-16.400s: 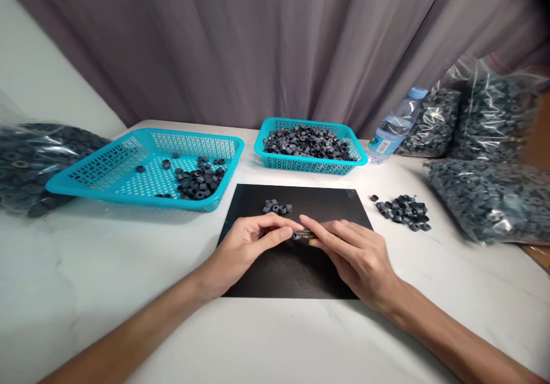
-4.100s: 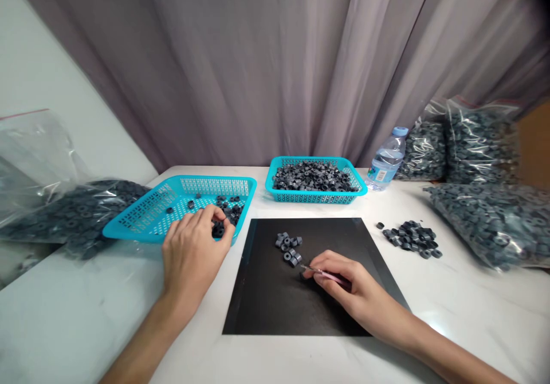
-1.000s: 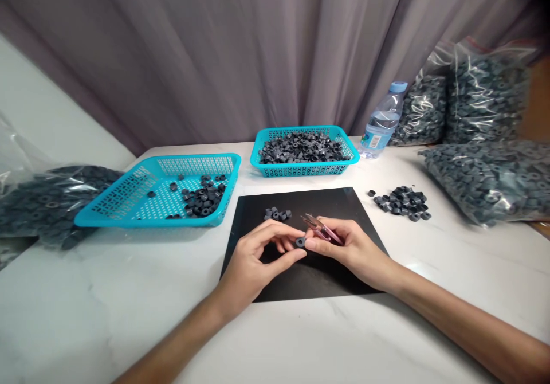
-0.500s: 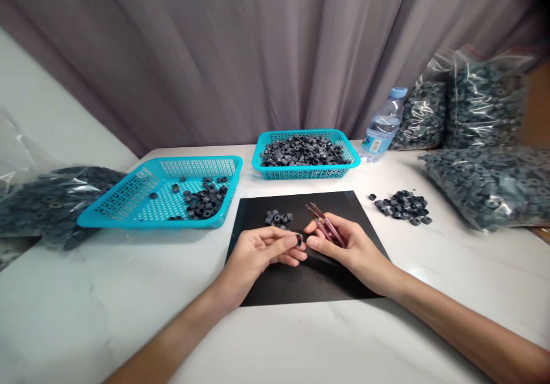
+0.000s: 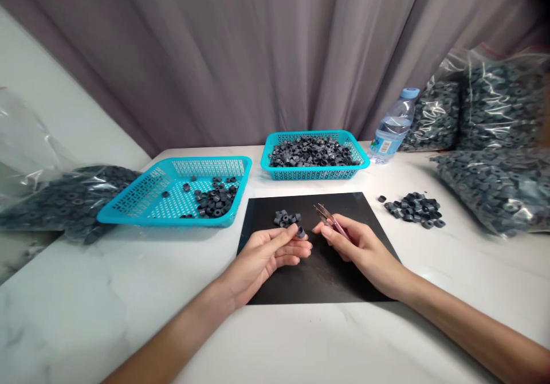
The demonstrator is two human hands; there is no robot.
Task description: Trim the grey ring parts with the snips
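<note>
Between thumb and fingers, my left hand [image 5: 272,249] holds a small dark grey ring-shaped piece [image 5: 301,232], its hole facing up and toward me. My right hand [image 5: 354,241] is closed on a pair of pinkish tweezers [image 5: 337,224], whose tips point up and to the left, apart from the piece. Both hands are over a black mat [image 5: 318,283]. Just beyond my left fingers, a small heap of similar grey pieces [image 5: 285,219] lies on the mat.
A teal basket [image 5: 141,222] with scattered pieces stands at left, a fuller teal basket [image 5: 313,174] at the back. Right of the mat lies a loose pile of pieces [image 5: 415,209]. A water bottle [image 5: 392,132] and bags of pieces [image 5: 498,183] stand at right; another bag [image 5: 81,195] lies left.
The view has shifted, so the scene sits slightly farther right. My right hand has changed its hold on the tweezers, fingers nearer the tips. The piece in my left hand has turned, opening upward.
</note>
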